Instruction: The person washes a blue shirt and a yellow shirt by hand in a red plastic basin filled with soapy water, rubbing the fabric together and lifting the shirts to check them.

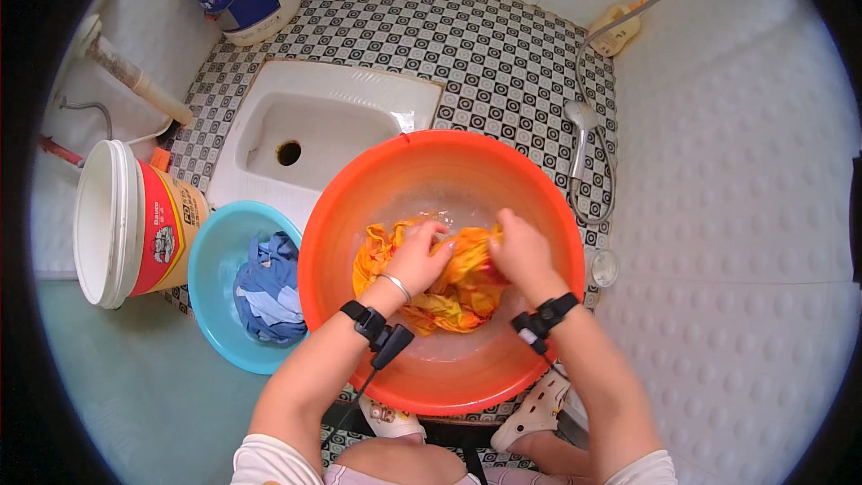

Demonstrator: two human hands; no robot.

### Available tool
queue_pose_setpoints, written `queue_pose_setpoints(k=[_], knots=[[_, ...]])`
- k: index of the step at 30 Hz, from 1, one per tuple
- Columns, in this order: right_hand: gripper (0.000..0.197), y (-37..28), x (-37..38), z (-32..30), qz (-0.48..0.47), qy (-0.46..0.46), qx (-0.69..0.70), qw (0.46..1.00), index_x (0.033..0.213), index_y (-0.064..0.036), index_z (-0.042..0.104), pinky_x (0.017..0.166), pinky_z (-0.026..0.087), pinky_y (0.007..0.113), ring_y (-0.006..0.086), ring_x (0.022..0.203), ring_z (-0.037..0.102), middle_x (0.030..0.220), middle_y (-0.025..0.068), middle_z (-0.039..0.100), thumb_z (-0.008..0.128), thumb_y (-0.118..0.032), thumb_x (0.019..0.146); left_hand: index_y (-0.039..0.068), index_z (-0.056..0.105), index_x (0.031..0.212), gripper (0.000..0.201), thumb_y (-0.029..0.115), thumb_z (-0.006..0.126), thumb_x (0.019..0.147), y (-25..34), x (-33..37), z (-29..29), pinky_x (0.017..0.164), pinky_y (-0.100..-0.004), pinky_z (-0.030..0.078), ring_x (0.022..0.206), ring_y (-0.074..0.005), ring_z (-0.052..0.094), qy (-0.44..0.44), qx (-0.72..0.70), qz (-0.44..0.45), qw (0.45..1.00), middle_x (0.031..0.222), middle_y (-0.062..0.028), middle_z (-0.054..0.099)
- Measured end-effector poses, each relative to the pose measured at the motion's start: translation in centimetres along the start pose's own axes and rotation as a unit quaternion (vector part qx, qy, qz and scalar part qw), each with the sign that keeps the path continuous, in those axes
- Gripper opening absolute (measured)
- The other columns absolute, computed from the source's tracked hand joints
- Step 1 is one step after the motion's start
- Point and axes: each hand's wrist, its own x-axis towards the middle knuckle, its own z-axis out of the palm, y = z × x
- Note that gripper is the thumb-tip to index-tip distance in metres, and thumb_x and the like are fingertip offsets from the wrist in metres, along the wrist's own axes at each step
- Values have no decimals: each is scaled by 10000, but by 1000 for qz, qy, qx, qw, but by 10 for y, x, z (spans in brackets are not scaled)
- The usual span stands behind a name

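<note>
A large orange basin [440, 391] stands in front of me with some cloudy water in its bottom. In it lies a wet, crumpled yellow-orange cloth [458, 310] with red patches; its exact kind of garment does not show. My left hand [417, 260] is closed on the left and upper part of the cloth. Around a bunched fold at the cloth's right end, my right hand [523, 251] is wrapped, its fingertips partly hidden. Both hands are inside the basin, a short way apart, with cloth stretched between them.
Left of the basin, a light blue basin [208, 305] holds blue cloth [271, 292]. Beyond are a squat toilet [359, 90], a red-and-tan bucket [117, 224] and a white-and-blue bucket [256, 0]. A shower head [580, 115] with hose, a bottle [615, 31] and a glass [604, 268] lie right.
</note>
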Motion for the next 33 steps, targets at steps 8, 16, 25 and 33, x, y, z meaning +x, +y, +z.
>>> queue_pose_setpoints(k=[8, 16, 25, 33], knots=[[1167, 34, -45, 69, 105, -113, 77, 985, 1482, -114, 209, 1050, 358, 457, 467, 1272, 366, 1454, 290, 206, 824, -495, 566, 318, 10, 1511, 1042, 741, 561, 734, -53, -46, 16, 1097, -546, 188, 1378, -473, 132, 63, 3, -447, 892, 1496, -307, -14], [479, -42, -69, 91, 1, -76, 284, 956, 1121, -52, 562, 917, 445, 400, 347, 1036, 556, 1005, 168, 597, 736, -119, 681, 180, 175, 1449, 867, 622, 592, 830, -60, -46, 19, 939, -442, 464, 1280, -307, 403, 18, -469, -333, 818, 1429, -127, 334], [250, -66, -56, 41, -146, -11, 201, 969, 833, -51, 552, 706, 440, 435, 375, 845, 542, 853, 142, 568, 640, -71, 600, 114, 460, 1325, 471, 437, 453, 981, -48, -33, 18, 935, -356, 487, 1076, -224, 601, -22, -544, -266, 796, 1250, -93, 573], [359, 37, -33, 19, -70, -106, 44, 991, 964, -71, 616, 835, 459, 422, 373, 932, 568, 998, 185, 592, 718, -276, 688, -20, 537, 1206, 543, 399, 608, 867, 12, -19, -20, 893, -361, 468, 1018, -280, 583, -119, 162, -127, 971, 1221, -150, 550]])
